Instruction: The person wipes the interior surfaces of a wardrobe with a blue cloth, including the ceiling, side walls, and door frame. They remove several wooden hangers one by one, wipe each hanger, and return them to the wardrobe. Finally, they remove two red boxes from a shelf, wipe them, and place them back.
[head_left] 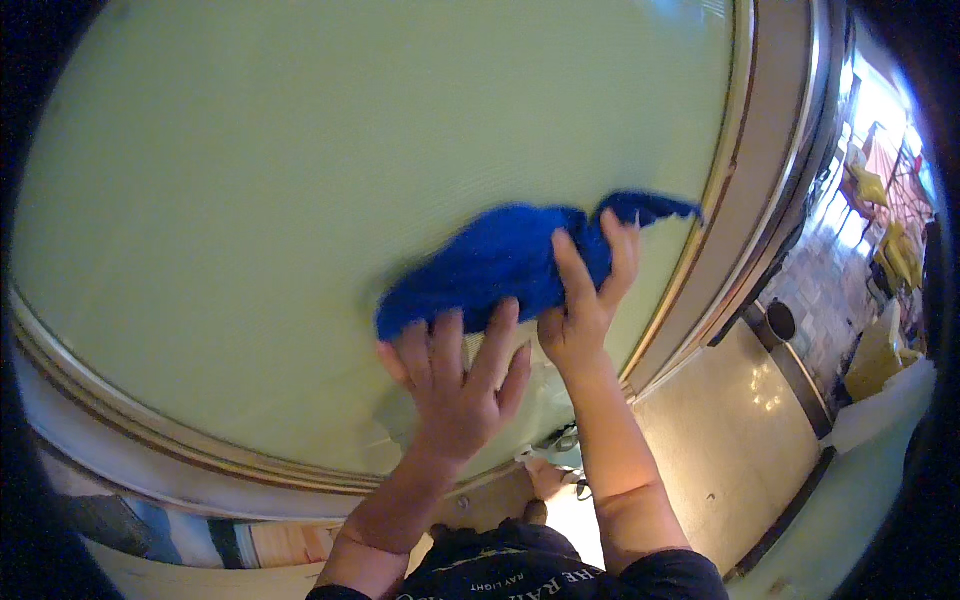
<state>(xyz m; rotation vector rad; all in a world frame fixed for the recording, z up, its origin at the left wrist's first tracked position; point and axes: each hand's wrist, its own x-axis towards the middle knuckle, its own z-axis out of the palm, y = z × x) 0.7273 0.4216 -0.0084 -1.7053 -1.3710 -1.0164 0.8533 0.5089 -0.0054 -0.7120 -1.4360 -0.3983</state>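
head view: wiping seems in hand, the blue cloth (490, 260) bunched against the pale green panel (300, 150); the next stroke likely calls for even pressure. the left hand (455, 395) spreads its grip wide, fingertips at the cloth's lower edge; the right hand (583, 322) parts its fingers over it, pinching or not, i cannot tell.

What appears to be a home surrounds a framed green pane (300, 150), with a glossy pale floor (745, 450) meeting patterned flooring (820, 285) near a dark bin (778, 322), yellow fabrics (899, 255) and bright light beyond.
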